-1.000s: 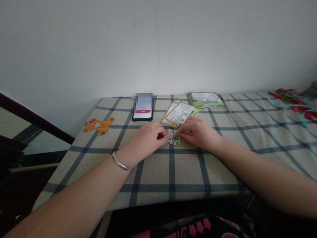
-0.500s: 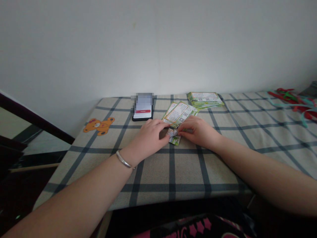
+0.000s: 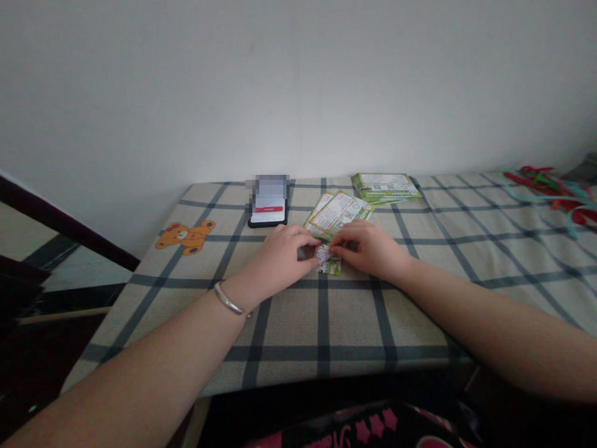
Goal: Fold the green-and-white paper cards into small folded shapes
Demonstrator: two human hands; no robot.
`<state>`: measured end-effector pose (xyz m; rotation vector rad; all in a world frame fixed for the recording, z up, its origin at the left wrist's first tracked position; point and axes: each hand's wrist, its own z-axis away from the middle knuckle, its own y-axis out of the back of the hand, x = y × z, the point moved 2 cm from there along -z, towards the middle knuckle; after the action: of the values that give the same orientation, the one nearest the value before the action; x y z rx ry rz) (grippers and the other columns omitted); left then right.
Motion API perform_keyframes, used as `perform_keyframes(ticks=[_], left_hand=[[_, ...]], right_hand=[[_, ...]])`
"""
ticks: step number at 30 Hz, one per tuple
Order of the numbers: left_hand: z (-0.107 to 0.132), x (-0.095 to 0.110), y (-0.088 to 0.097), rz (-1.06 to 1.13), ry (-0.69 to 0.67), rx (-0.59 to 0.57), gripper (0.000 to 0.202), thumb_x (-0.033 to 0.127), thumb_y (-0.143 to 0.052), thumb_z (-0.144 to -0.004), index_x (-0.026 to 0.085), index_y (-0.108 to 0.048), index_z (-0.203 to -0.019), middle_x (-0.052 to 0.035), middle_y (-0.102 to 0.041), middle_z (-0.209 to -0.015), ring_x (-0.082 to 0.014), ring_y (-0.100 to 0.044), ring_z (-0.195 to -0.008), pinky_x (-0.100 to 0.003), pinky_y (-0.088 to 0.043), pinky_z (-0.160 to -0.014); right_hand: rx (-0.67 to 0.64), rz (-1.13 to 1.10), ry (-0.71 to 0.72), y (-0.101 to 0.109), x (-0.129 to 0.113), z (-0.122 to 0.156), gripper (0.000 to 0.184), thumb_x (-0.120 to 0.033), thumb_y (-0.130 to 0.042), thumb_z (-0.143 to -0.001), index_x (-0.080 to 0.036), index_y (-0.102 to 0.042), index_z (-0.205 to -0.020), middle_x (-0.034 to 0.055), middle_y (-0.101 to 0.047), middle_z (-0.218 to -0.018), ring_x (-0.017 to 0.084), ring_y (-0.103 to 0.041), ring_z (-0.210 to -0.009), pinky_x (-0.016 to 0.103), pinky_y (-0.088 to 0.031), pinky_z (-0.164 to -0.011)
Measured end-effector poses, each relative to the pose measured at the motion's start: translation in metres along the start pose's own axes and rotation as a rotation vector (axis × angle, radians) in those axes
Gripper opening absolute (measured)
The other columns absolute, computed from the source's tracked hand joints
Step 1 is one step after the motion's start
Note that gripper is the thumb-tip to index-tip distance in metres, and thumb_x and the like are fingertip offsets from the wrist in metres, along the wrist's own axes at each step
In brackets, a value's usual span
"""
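Note:
Both my hands meet over a small folded green-and-white paper card [image 3: 330, 261] lying on the checked tablecloth [image 3: 326, 311]. My left hand [image 3: 280, 258], with a silver bangle on its wrist, pinches the card's left edge with closed fingers. My right hand [image 3: 370, 249] pinches its right side, fingers curled. Just behind my hands lie a few loose cards of the same print [image 3: 338, 213], fanned and overlapping.
A stack of the same cards [image 3: 386, 186] sits at the back near the wall. A black phone [image 3: 268, 203] with a lit screen lies at the back left. An orange bear patch [image 3: 185, 236] marks the cloth. Red and teal ribbons [image 3: 555, 190] lie far right.
My hands have closed in tighter on the small card, and my left fingers shifted from its left edge to over its top. The card has barely moved.

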<state>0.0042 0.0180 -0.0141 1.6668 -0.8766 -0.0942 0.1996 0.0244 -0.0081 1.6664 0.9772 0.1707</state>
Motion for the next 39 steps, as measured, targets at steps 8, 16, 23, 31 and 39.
perform_keyframes(ticks=[8,16,23,31,39], left_hand=[[-0.006,0.002,0.003,0.065,0.040,-0.015,0.025,0.028,-0.078,-0.073,0.020,-0.072,-0.095,-0.0043,-0.069,-0.106,-0.0214,-0.060,-0.102,-0.040,-0.045,-0.095],[-0.006,-0.001,-0.001,0.046,0.003,0.028,0.019,0.027,-0.073,-0.078,0.018,-0.072,-0.095,-0.0064,-0.070,-0.103,-0.0215,-0.061,-0.100,-0.039,-0.047,-0.093],[-0.004,-0.002,-0.005,0.024,-0.003,0.059,0.019,0.031,-0.069,-0.081,0.019,-0.071,-0.095,-0.0057,-0.069,-0.101,-0.0215,-0.060,-0.099,-0.039,-0.047,-0.092],[-0.004,-0.002,-0.007,-0.036,-0.043,0.038,0.026,0.036,-0.072,-0.080,0.018,-0.067,-0.097,-0.0057,-0.065,-0.103,-0.0236,-0.057,-0.101,-0.040,-0.045,-0.092],[-0.004,0.000,-0.005,-0.048,-0.031,0.028,0.025,0.035,-0.071,-0.081,0.017,-0.067,-0.099,-0.0056,-0.065,-0.104,-0.0239,-0.056,-0.101,-0.040,-0.045,-0.092]], right_hand=[[0.023,0.047,-0.055,-0.004,-0.003,-0.003,0.012,-0.023,-0.061,-0.085,-0.020,-0.070,-0.077,0.0019,-0.068,-0.074,0.014,-0.056,-0.071,0.028,-0.041,-0.068],[0.023,0.153,-0.067,-0.003,-0.009,-0.004,0.010,-0.023,-0.062,-0.083,-0.020,-0.069,-0.077,0.0025,-0.068,-0.077,0.017,-0.058,-0.075,0.031,-0.039,-0.073],[0.047,0.216,-0.080,-0.007,-0.012,-0.004,0.009,-0.023,-0.060,-0.083,-0.020,-0.065,-0.076,0.0032,-0.068,-0.080,0.020,-0.059,-0.081,0.034,-0.036,-0.077],[0.027,0.191,-0.097,-0.009,-0.010,-0.005,0.008,-0.021,-0.060,-0.084,-0.018,-0.065,-0.079,0.0026,-0.068,-0.081,0.018,-0.060,-0.080,0.032,-0.036,-0.078],[0.058,0.163,-0.068,-0.008,-0.007,-0.005,0.006,-0.021,-0.063,-0.083,-0.018,-0.066,-0.079,0.0010,-0.069,-0.079,0.017,-0.061,-0.077,0.032,-0.038,-0.076]])
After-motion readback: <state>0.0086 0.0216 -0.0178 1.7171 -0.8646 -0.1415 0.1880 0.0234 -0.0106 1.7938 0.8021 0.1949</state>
